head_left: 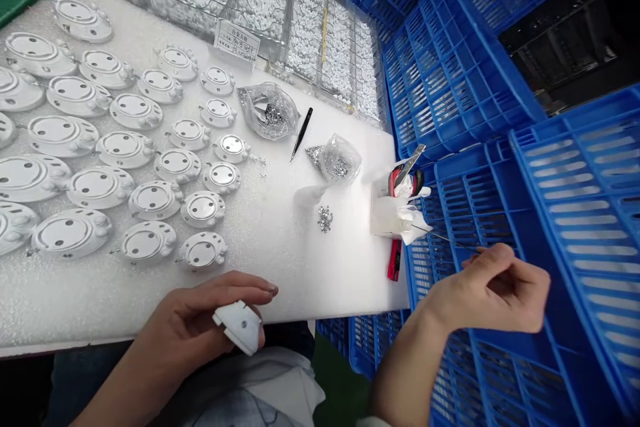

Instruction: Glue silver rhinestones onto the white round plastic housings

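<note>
White moulded plastic piece (239, 327): angular, small central hole, tilted, held in left hand (200, 320) at 6 o'clock. Thin metal pin (445, 237): pinched by right hand (493, 290) at 4 o'clock, tip toward 9 o'clock.

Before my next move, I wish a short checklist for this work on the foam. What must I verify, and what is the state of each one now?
1. Left hand holds white part, fingers around it: ok.
2. Right hand pinches thin wire: ok.
3. Wire's far end: cannot tell, lost against white tissue.
4. Black tweezers within reach on white foam sheet: ok.
5. Loose silver pieces, unbagged on the foam: not ok.
6. Oval metal parts in rows, apart: ok.
</note>
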Motion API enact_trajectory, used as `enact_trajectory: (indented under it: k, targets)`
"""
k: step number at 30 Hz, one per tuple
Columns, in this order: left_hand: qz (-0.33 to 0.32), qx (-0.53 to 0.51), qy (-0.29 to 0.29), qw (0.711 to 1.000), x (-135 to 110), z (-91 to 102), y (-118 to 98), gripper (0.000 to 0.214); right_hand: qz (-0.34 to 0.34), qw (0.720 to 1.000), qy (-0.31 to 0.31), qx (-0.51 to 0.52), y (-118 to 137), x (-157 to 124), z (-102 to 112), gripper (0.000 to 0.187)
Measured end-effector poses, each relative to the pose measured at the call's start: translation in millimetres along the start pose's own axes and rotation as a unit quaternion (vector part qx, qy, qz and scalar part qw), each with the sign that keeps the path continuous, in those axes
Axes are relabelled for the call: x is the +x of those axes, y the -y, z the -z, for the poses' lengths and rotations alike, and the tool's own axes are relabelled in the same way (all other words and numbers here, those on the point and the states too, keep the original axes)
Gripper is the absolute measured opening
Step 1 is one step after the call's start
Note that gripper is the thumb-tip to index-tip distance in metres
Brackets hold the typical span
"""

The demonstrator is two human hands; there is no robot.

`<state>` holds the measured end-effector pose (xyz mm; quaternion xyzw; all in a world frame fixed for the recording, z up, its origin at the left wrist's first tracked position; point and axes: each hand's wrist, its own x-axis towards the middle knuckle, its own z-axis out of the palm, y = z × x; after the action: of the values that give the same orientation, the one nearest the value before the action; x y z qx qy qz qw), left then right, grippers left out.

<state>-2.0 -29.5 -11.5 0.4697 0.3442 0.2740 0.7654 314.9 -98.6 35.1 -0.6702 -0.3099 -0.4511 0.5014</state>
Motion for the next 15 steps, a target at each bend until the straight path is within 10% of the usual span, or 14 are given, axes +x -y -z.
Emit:
enact_trajectory:
  k: [7,10,15]
  targets:
    - [0.084,-0.094,-0.004,0.992,-5,-12.2,-13,0.023,-0.067,0.984,0.164,0.021,10,0,6,0.049]
    - [0.1,-0.114,0.004,0.988,-5,-14.1,-18,0.026,-0.149,0.948,0.232,0.159,40,-20,15,0.018]
    - [0.092,-0.122,0.016,0.988,-5,-11.7,-16,0.023,-0.285,0.649,0.607,0.36,94,-62,30,0.006]
